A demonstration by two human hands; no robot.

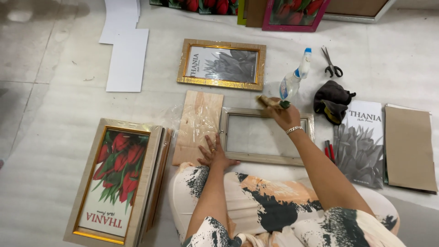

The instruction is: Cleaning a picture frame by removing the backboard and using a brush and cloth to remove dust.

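Silver-grey and glazed, an empty frame [266,136] was laid flat on the floor just before the knees, within reach of both hands. The left hand [214,154] was spread flat, fingers open and gripping nothing, partly on the frame's lower left corner and partly on the wooden board [200,123] beside it, seemingly to keep the frame from sliding. The right hand [282,111] was closed on a small wad, apparently a cloth [271,102], pressed at the frame's top edge as if for wiping. A spray bottle [295,76] was left just beyond that hand, with scissors [331,63] and a dark rag [332,100] near. Finished frames were kept apart: a gold one [222,64] beyond, a tulip one [114,180] at the left.
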